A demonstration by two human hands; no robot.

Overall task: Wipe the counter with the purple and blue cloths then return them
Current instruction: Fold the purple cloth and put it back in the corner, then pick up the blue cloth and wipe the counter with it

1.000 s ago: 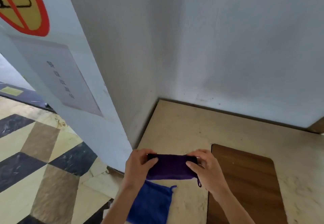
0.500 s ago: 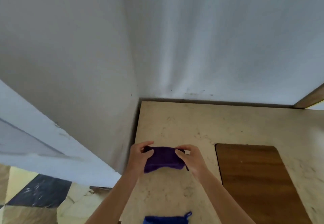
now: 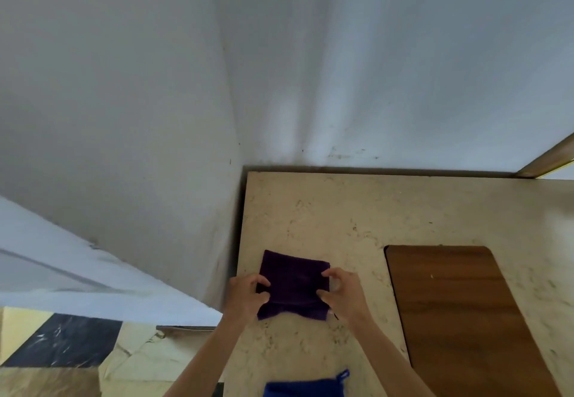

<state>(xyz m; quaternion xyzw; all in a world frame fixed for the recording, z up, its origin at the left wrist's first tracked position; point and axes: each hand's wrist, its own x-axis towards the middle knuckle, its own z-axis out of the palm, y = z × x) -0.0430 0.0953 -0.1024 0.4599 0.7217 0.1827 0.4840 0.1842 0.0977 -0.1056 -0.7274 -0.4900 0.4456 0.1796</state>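
The purple cloth [image 3: 293,284] lies folded on the beige stone counter [image 3: 341,219], near its left edge. My left hand [image 3: 245,295] pinches the cloth's left side between thumb and fingers. My right hand [image 3: 343,292] pinches its right side the same way. The blue cloth [image 3: 306,387] lies on the counter close to me, at the bottom edge of the view, with a small hanging loop at its right corner; only its far strip shows.
A dark wooden board [image 3: 459,312] is set into the counter to the right of the cloths. White walls [image 3: 372,70] meet at the counter's far left corner. Left of the counter lies a tiled floor [image 3: 62,347].
Both hands have carried the purple cloth away from the blue one and laid it further in on the counter, spread wider. The view has tilted up.
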